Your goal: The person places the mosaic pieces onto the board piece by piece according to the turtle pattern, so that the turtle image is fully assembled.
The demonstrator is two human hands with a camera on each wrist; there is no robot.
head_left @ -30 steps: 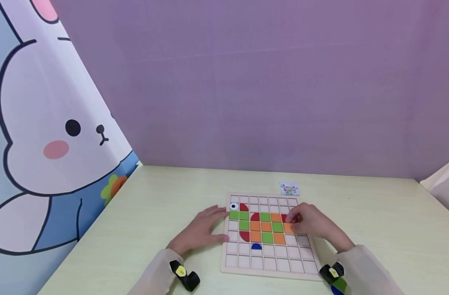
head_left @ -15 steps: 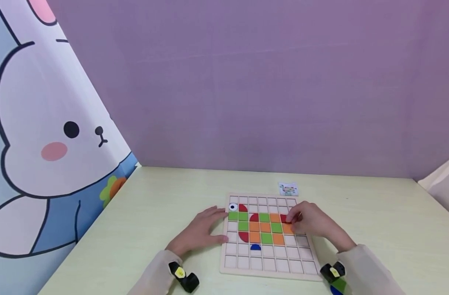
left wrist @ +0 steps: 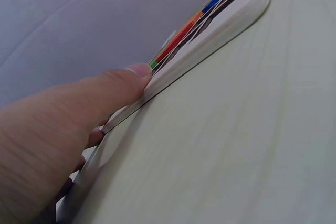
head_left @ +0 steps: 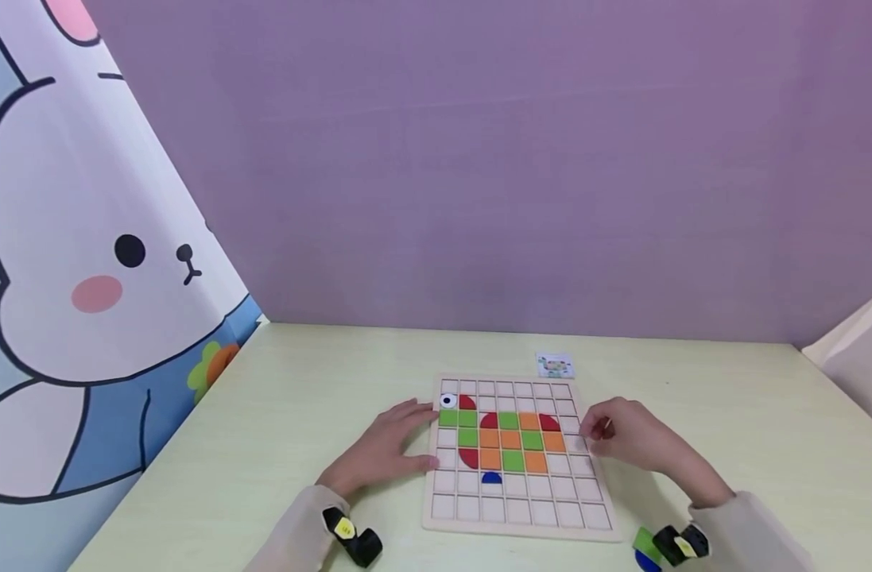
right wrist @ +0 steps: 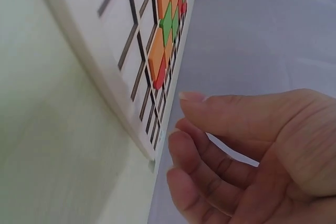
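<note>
A wooden grid board (head_left: pixel 521 524) lies on the table, with green, orange and red pieces set in its cells. My left hand (head_left: pixel 381 449) rests at the board's left edge, fingers straight and spread; in the left wrist view its thumb (left wrist: pixel 121 82) touches the rim. Just off the right edge, my right hand (head_left: pixel 632 433) hovers with loosely bent fingers and nothing in them. In the right wrist view, thumb and fingertips (right wrist: pixel 184 148) are apart. Closest to this hand on the board are a red rounded piece (head_left: pixel 549 423) and an orange square (head_left: pixel 553 442).
A white eye disc (head_left: pixel 447 401) sits at the grid's upper left, and a blue half-round piece (head_left: pixel 491 478) lower down. Behind the board lies a small picture card (head_left: pixel 554 365). Green (head_left: pixel 645 540) and blue pieces (head_left: pixel 647 562) lie beside the right wrist. A purple partition (head_left: pixel 521 175) stands behind.
My right hand has let go of the red rounded piece, which stays in its cell, and moved right, off the grid. My left hand has stayed at the board's edge.
</note>
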